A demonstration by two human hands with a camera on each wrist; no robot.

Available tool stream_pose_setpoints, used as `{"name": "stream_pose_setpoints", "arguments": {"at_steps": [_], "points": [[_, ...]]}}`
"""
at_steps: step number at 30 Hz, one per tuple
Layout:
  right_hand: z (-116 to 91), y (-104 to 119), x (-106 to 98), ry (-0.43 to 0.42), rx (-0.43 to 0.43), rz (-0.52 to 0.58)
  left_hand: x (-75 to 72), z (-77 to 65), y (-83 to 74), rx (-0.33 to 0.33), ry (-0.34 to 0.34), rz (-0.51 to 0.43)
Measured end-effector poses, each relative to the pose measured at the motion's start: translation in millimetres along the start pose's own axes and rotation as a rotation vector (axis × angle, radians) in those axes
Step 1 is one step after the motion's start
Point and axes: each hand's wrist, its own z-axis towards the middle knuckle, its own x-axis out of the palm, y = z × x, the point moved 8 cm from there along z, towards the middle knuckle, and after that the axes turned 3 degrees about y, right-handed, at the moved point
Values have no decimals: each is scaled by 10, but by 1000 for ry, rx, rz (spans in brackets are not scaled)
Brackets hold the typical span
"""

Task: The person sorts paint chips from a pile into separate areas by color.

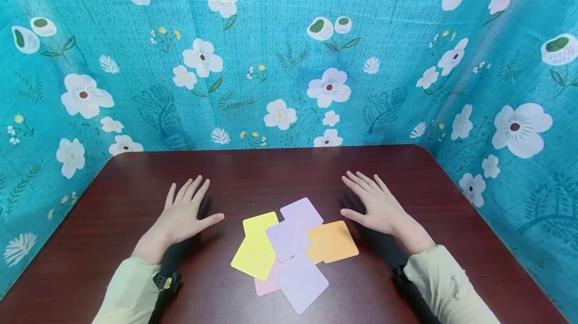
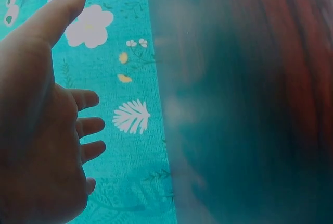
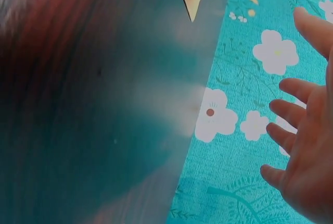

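Note:
Several square paper cards with rounded corners lie in an overlapping pile at the middle of the table. Two yellow cards, the upper one [image 1: 261,231] partly over the lower one [image 1: 253,260], are on the left. Purple cards run through the middle, from the far one [image 1: 303,212] to the near one [image 1: 301,283]. A pink card [image 1: 267,284] is mostly covered, and orange cards [image 1: 339,241] lie on the right. My left hand [image 1: 182,218], fingers spread, is held left of the pile with nothing in it. Opposite, my right hand [image 1: 379,208] is likewise spread and holds nothing.
The dark red-brown table [image 1: 244,173] has a glossy top that reflects the curtain. A blue floral curtain [image 1: 253,53] closes off the back and both sides. Black bands circle both wrists, one by the left sleeve [image 1: 128,289], the other by the right sleeve [image 1: 447,284].

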Motion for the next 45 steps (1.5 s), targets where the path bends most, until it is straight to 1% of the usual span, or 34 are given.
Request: {"name": "stream_pose_setpoints", "arguments": {"at_steps": [7, 10, 14, 17, 22, 24, 26, 30, 39, 45], "points": [[23, 146, 24, 1, -51, 4, 28, -9, -115, 43, -4, -1], [29, 197, 18, -15, -76, 3, 36, -10, -154, 60, -10, 7], [38, 277, 10, -33, -114, -1, 42, -23, -206, 74, -20, 1], [51, 336, 20, -31, -133, 3, 57, -30, -238, 77, -20, -7], [73, 410, 49, -24, -142, 11, 83, -40, -289, 77, -16, -47], [78, 445, 61, -24, -149, 17, 88, -43, -315, 78, -11, -77], [86, 481, 80, -17, -157, 27, 90, -42, -349, 81, -5, -109], [113, 560, 128, 2, -178, 48, 96, -39, -414, 82, 8, -128], [178, 725, 247, 75, -197, 95, 135, -43, -564, 93, 33, -110], [223, 838, 252, 89, -227, 122, 181, -29, -643, 111, 56, -83]]}}
